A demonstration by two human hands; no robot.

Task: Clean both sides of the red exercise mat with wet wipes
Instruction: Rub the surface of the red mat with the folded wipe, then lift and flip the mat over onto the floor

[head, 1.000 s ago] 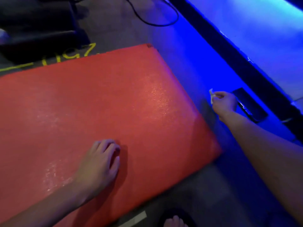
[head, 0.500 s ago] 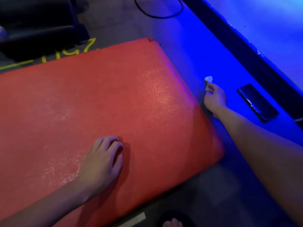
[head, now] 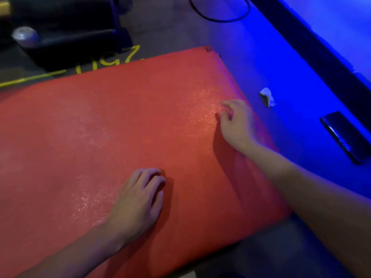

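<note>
The red exercise mat (head: 112, 137) lies flat on the floor and fills most of the view, with a damp sheen on its surface. My left hand (head: 140, 199) rests palm down on the mat near its front edge, fingers together. My right hand (head: 236, 121) hovers over the mat's right edge with loosely curled fingers and nothing in it. A crumpled white wet wipe (head: 267, 97) lies on the blue-lit floor just right of the mat, apart from both hands.
A dark phone (head: 345, 135) lies on the floor at the right. A dark ledge (head: 313, 43) runs along the right. Black equipment (head: 66, 37) stands behind the mat, and a cable (head: 220, 19) loops at the top. Yellow floor markings (head: 104, 61) show at the mat's far edge.
My right hand let go of the wet wipe on the floor and moved left onto the mat's right edge. My left hand has stayed put.
</note>
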